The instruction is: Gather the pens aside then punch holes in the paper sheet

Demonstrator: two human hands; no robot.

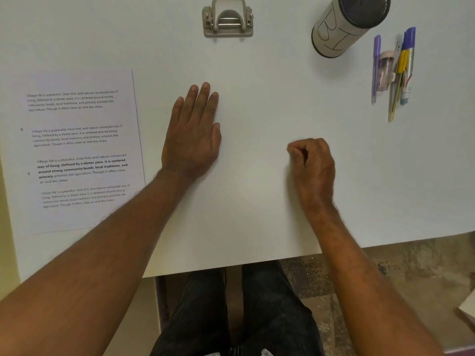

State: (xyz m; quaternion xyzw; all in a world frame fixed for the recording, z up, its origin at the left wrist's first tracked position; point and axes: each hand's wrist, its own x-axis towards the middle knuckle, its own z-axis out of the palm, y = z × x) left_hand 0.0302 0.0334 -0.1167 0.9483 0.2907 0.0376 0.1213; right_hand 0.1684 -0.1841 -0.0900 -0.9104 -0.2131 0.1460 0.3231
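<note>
Now: left hand (193,136) flat, released | right hand (312,160) clenched, empty | metal punch (228,18) | printed sheet (77,150)

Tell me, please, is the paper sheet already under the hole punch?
No, the paper sheet lies flat at the table's left side, well apart from the hole punch at the far edge, with neither hand touching it.

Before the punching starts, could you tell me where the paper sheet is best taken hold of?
Probably by its right long edge: the paper sheet lies flat, and that bare edge faces the open left hand, so fingers can slide under it.
</note>
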